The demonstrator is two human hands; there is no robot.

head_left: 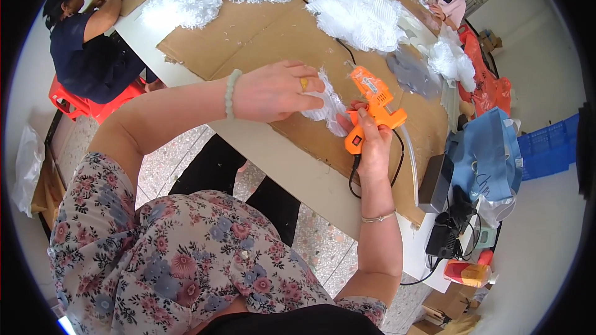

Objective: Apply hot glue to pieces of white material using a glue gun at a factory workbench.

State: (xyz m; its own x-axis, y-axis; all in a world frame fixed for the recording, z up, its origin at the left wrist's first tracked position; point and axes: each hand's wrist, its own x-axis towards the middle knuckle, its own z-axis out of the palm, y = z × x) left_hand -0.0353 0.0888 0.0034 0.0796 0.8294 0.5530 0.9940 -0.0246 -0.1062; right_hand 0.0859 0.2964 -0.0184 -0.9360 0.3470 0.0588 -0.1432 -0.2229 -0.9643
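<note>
A cardboard sheet (261, 31) covers the table (298, 167) under my arms. My left hand (273, 92) reaches across palm down, fingers pinching a white feathery piece (329, 108) flat against the cardboard. Just beside it, my right hand (372, 142) grips an orange glue gun (371, 108), nozzle pointing away from me.

I'm getting a bright, evenly lit feed, soft daylight with no hard shadows anywhere. The white fluffy heaps (360, 18) along the top of the frame blow out, their texture almost gone. The fisheye bends the table edge (298, 167) and darkens into a black ring at the corners. Centre looks sharp enough on my end; the orange glue gun (371, 108) is crisp. Toward the lower right rim detail smears and softens.
</note>
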